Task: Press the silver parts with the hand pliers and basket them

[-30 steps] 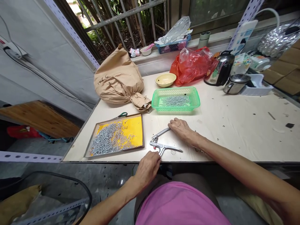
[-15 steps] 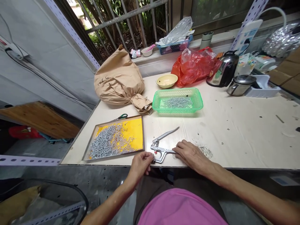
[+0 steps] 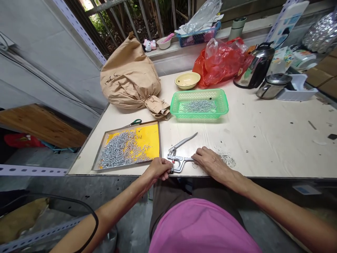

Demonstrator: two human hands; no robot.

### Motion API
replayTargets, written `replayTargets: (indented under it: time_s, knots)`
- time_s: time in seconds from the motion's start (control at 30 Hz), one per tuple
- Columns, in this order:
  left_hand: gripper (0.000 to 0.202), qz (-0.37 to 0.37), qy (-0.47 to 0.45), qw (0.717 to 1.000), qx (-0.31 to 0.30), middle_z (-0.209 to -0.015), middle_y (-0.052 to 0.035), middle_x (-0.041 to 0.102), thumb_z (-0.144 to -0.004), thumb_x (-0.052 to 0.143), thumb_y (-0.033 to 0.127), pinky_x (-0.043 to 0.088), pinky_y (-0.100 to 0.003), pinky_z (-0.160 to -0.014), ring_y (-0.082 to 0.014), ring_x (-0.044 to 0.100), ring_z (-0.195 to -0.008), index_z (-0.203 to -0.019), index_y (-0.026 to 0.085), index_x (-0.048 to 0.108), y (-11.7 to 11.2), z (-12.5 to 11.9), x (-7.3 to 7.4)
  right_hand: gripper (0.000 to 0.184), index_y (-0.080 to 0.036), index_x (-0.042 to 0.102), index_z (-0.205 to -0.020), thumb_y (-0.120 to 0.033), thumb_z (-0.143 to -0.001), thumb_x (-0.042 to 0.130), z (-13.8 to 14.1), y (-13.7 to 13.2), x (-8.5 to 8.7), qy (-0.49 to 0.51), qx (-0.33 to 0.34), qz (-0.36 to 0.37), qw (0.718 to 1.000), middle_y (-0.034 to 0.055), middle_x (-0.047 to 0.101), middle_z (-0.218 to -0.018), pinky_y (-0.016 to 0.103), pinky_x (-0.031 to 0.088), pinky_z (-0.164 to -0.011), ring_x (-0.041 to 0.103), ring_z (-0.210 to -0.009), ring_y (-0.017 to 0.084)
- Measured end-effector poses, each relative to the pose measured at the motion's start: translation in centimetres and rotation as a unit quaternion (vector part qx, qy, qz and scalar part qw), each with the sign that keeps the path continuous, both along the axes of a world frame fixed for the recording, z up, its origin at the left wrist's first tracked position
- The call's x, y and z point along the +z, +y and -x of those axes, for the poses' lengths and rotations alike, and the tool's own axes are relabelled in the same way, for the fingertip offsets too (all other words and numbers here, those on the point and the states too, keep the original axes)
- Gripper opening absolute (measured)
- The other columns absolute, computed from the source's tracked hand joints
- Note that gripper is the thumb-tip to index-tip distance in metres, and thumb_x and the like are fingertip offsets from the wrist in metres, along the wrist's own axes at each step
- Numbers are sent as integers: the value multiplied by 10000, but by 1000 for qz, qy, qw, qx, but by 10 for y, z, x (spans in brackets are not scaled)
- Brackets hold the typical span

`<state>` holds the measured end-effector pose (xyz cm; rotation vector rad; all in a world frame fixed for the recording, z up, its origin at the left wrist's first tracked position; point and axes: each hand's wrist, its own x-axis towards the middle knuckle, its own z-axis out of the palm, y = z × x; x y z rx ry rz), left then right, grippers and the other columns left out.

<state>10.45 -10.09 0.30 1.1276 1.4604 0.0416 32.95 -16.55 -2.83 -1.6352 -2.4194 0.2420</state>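
Metal pliers (image 3: 179, 154) lie open at the near edge of the pale table (image 3: 263, 140). My right hand (image 3: 209, 162) rests on the lower handle with its fingers curled over it. My left hand (image 3: 158, 169) is at the pliers' jaw, fingers pinched together on something too small to make out. Just left of it sits a yellow-lined tray (image 3: 131, 147) heaped with several small metal pieces. A green basket (image 3: 198, 106) further back holds more of the same pieces.
A tied brown paper sack (image 3: 130, 79), green-handled scissors (image 3: 134, 123), a yellow bowl (image 3: 187, 80), a red plastic bag (image 3: 223, 61), a kettle (image 3: 255, 70) and a steel pot (image 3: 271, 86) stand along the back. Metal scraps (image 3: 228, 160) lie by my right hand.
My right hand came back from the upper handle to the lower one near the table's edge. My left hand rose from below the edge to the pliers' jaw.
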Motion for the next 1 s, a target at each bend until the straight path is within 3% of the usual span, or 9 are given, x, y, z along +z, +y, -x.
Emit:
replayTargets:
  time_s: [0.27,0.43,0.57,0.63,0.7,0.8,1.0]
  knots:
    - [273,25,32,996,-77,-352,39,502,-736,638,295,310,-155,-350,-66,464,-311,-543,144,518,5,3,-1,181,-199,598,-877,-159,-935,431,2,3,-2,-22,-7,-2,1000,55,570,-868,304,295,-665,459,-819,186]
    - [284,37,27,997,-56,-339,35,498,-755,629,283,301,-166,-349,-71,449,-298,-537,148,507,3,1,0,188,-200,595,-873,-169,-933,419,3,3,-4,-32,-5,1,999,64,571,-867,303,320,-666,472,-825,197]
    - [286,38,37,998,-39,-347,32,504,-759,636,294,301,-168,-356,-73,456,-304,-547,148,512,0,0,3,166,-194,611,-957,-288,-921,479,-3,7,2,-2,13,21,1000,87,588,-974,318,396,-742,512,-901,214]
    - [271,38,36,998,-32,-362,33,511,-761,633,285,315,-172,-362,-71,453,-305,-559,145,521,-2,-1,3,341,-181,572,-1140,-387,-868,566,-9,15,5,19,33,13,999,136,546,-1187,366,415,-847,491,-1074,260]
    - [250,33,30,999,-23,-392,36,525,-750,643,279,326,-176,-365,-65,448,-307,-574,140,532,-3,-1,3,661,-162,462,-1312,-494,-774,655,-14,29,6,16,49,4,999,186,403,-1389,442,376,-958,361,-1268,329]
    - [228,28,23,999,-8,-421,46,528,-728,662,275,332,-177,-364,-59,451,-312,-593,133,546,-5,1,1,975,-134,371,-1399,-612,-627,725,-19,52,3,-20,66,39,997,215,268,-1485,509,296,-1034,199,-1367,394]
    - [211,39,25,999,0,-436,49,531,-738,655,261,325,-180,-350,-58,441,-302,-612,131,546,-5,0,0,1040,-136,396,-1381,-674,-553,724,-16,74,7,-48,100,63,992,203,426,-1367,517,298,-1004,350,-1257,391]
